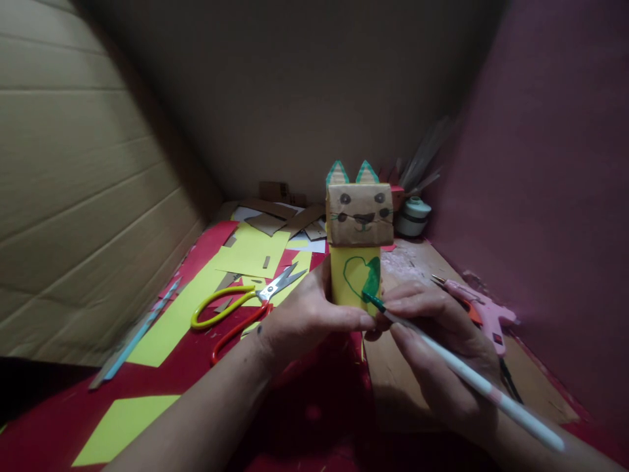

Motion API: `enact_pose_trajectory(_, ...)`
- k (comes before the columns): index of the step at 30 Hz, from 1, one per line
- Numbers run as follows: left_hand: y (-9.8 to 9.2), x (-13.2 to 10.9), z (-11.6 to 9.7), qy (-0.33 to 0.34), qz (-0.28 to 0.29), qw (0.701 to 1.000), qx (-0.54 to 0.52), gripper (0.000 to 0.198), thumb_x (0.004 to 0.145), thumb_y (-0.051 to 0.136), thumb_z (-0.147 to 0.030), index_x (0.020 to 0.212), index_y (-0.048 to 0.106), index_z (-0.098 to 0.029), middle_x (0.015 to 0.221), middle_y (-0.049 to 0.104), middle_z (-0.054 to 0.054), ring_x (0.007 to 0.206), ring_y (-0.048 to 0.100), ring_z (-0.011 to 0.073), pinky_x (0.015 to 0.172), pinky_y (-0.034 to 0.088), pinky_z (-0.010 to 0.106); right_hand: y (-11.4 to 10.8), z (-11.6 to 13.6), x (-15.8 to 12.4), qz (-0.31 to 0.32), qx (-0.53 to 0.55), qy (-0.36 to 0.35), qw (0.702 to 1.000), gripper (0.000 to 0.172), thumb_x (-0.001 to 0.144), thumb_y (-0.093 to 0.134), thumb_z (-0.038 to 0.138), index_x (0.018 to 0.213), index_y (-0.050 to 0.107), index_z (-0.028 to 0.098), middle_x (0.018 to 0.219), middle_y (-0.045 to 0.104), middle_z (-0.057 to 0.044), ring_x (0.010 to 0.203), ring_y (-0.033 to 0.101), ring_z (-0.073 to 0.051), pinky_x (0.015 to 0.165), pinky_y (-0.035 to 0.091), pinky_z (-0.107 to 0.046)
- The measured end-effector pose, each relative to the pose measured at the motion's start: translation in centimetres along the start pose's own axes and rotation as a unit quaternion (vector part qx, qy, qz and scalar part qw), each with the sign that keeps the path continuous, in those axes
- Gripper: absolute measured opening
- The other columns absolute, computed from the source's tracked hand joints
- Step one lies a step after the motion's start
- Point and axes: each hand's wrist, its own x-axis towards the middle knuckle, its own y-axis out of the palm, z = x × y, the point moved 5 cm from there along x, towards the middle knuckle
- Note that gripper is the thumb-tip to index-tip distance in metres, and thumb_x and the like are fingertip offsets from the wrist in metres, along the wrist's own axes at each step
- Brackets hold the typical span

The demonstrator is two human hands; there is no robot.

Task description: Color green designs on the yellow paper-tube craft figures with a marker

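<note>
A paper cat figure [358, 239] stands upright in the middle: a brown cardboard head with a drawn face, green-edged ears and a yellow body. My left hand [307, 318] is closed round the bottom of the yellow body. My right hand [442, 344] grips a white marker pen [472, 377] with a green tip. The tip touches a green heart [362, 275] drawn on the body; the heart's right half is coloured in.
Scissors [246, 305] with yellow and red handles lie left of my hands on yellow and red paper sheets [162, 324]. A pink glue gun [484, 311] lies at the right. A small jar [413, 216] and cardboard scraps [280, 219] sit at the back. Cardboard walls enclose the space.
</note>
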Motion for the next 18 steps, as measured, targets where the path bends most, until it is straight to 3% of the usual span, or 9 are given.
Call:
enact_pose_trajectory(7,0.2,0.1,-0.2,-0.001,-0.004,1.000,0.014,0.039,0.063,0.094,-0.015,0.095,0.072,-0.015,0.077,0.074,0.003,0.067,0.068,0.0147,0.065,0.058,0.025,0.7,0.2,0.0,-0.062,0.039,0.003,0.997,0.036,0.090,0.058,-0.004,0.104,0.076,0.023,0.088,0.065,0.000,0.082,0.064,-0.014,0.076,0.055,-0.026)
enact_pose_trajectory(12,0.1,0.0,-0.2,-0.005,-0.004,1.000,0.005,0.040,0.062,0.094,-0.013,0.095,0.072,-0.014,0.078,0.076,0.004,0.068,0.069,0.0151,0.066,0.059,0.025,0.6,-0.1,-0.2,-0.073,0.034,0.006,0.997,0.034,0.090,0.059,-0.003,0.103,0.075,0.023,0.089,0.066,0.000,0.081,0.064,-0.014,0.075,0.055,-0.025)
enact_pose_trajectory(18,0.1,0.0,-0.1,0.011,0.006,1.000,-0.007,0.038,0.066,0.092,-0.010,0.097,0.071,-0.015,0.078,0.076,0.002,0.068,0.068,0.0147,0.066,0.057,0.026,-0.3,-0.2,-0.1,-0.032,-0.032,-0.017,0.999,0.036,0.091,0.062,-0.002,0.113,0.072,0.025,0.102,0.068,-0.002,0.090,0.069,-0.017,0.078,0.059,-0.029)
